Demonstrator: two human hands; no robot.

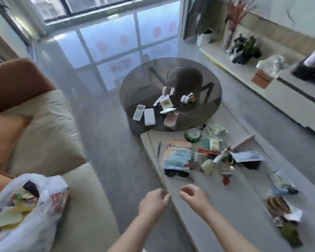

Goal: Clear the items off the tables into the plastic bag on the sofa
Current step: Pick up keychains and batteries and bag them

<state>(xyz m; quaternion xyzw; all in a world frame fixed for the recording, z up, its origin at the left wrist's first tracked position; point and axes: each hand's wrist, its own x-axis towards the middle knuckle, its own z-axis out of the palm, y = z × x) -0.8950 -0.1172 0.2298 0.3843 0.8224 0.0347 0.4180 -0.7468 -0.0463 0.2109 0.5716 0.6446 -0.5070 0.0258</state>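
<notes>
Both hands, left (154,201) and right (194,197), loosely curled, holding nothing, over tabletop (244,200) edge; booklet (177,155) likely light, floppy, grip its edge; plastic bag (25,211) on sofa (49,135)

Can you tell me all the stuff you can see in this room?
plastic bag: one, white, part-filled, on the sofa, lower left
sofa: one, cream with orange cushions, left
round glass table: one, dark, centre
remote control: one, white, on the round glass table
long table: one, pale, right, cluttered
bowl: one, green and white, on the long table
pen: one, dark, long table's left edge
booklet: one, blue and peach, on the long table
left hand: one, empty, fingers loosely curled
right hand: one, empty, fingers loosely curled
</notes>
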